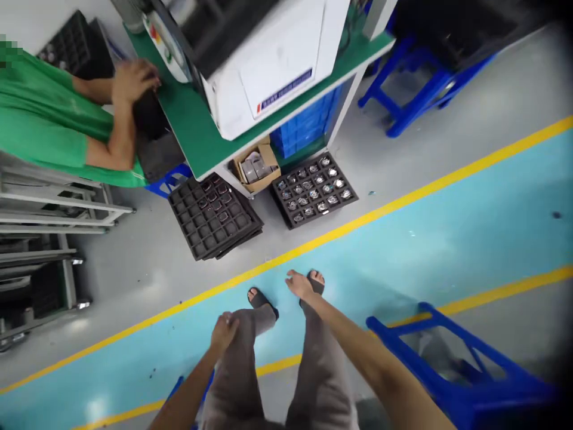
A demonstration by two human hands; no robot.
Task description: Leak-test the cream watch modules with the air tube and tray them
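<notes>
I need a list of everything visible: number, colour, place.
co-worker: one, green-clad, upper left
bench: one, green-topped, upper middle
machine: one, white, on bench
crates: count unclear, blue, under bench
box: one, brown, under bench
left trays: two-plus, black, floor
right tray: one visible, black, floor
watch-like pieces: many, silvery or dark, in trays
stools: at least two, blue, right side
rack: one or more, grey, left
lines: two, yellow, floor
trousers: one pair, grey, bottom
sandals: two, black, below hands
left hand: one, bare, by trousers
right hand: one, bare, above floor
</notes>
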